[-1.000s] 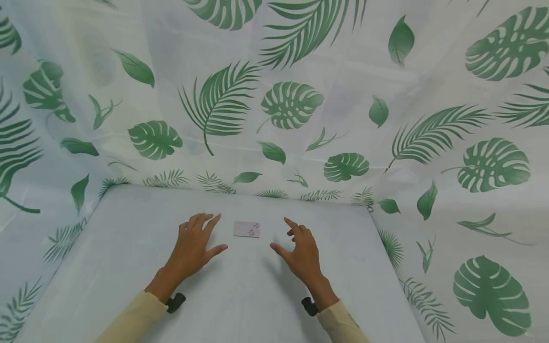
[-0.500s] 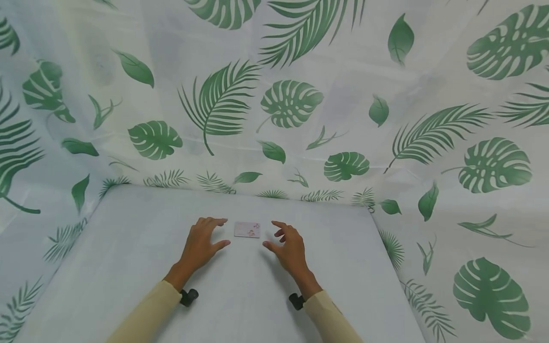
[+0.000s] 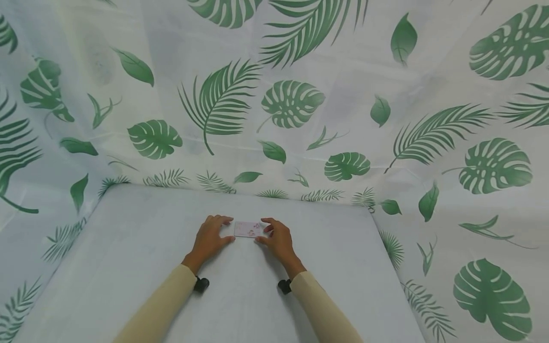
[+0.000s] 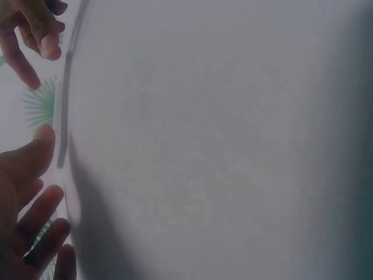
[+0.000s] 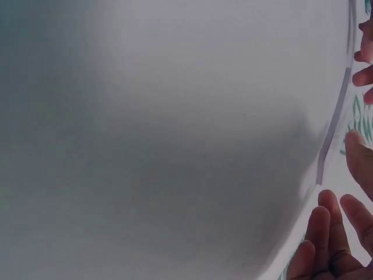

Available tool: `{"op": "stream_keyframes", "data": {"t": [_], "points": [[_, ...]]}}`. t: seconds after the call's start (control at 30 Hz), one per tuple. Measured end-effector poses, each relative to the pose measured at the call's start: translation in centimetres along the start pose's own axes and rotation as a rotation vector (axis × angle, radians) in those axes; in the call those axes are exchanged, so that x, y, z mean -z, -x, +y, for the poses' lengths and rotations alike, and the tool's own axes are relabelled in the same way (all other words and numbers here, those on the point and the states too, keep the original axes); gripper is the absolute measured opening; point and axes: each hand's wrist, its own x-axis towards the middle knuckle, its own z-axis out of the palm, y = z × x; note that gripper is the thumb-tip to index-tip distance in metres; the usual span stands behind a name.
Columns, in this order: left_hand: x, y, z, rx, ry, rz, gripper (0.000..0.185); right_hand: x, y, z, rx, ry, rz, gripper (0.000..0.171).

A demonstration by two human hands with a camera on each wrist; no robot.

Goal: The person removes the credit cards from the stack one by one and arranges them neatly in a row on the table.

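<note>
A small flat pale-pink rectangle with red floral marks (image 3: 247,229), like a card or thin box, lies on the white table between my hands. My left hand (image 3: 209,238) is at its left edge, thumb and fingers apart and gently bent. My right hand (image 3: 278,238) is at its right edge in the same way, thumb close to the near right corner. Whether the fingertips touch it, I cannot tell. In the left wrist view, a thin grey strip (image 4: 64,111) by the fingers seems to be its edge; a similar strip (image 5: 334,125) shows in the right wrist view.
The white-covered table (image 3: 240,295) stretches around the hands. White sheeting with green leaf prints (image 3: 240,157) rises behind it and along both sides. A small black device (image 3: 201,285) sits on each wrist.
Both hands have moved inward from either side, right up to the ends of the pink rectangle. Their thumb-to-finger gaps have narrowed. The rectangle stays where it was.
</note>
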Motion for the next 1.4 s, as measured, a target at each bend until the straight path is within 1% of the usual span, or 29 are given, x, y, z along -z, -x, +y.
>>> {"op": "stream_keyframes", "data": {"t": [0.13,0.27,0.37,0.53,0.73,0.9,1.13,1.4], "points": [[-0.6,-0.5,-0.3,-0.012,-0.024,-0.008,0.059,-0.6,-0.8,0.0,-0.020,0.033,-0.046,0.063],[-0.8,-1.1,0.0,-0.022,-0.063,-0.052,0.060,-0.9,-1.2,-0.1,-0.078,0.072,-0.076,0.062],[-0.7,-1.5,0.4,-0.011,-0.086,-0.082,0.058,-0.9,-1.5,-0.5,-0.089,0.078,-0.099,0.058],[-0.6,-1.9,0.8,0.005,-0.115,-0.087,0.051,-0.9,-1.9,-0.9,-0.095,0.099,-0.133,0.052],[-0.8,-2.0,0.6,0.006,-0.132,-0.097,0.048,-1.0,-1.7,-0.9,-0.106,0.089,-0.105,0.053],[-0.7,-2.0,0.3,0.005,-0.130,-0.101,0.050,-1.1,-1.4,-1.0,-0.063,0.085,-0.063,0.054],[0.5,-1.5,0.0,-0.002,-0.091,-0.087,0.052,-1.3,-1.1,-1.8,-0.009,0.062,-0.038,0.053],[1.7,-0.7,-0.1,-0.001,-0.071,-0.073,0.054,-1.7,-0.6,-2.9,0.007,0.058,-0.046,0.053]]}}
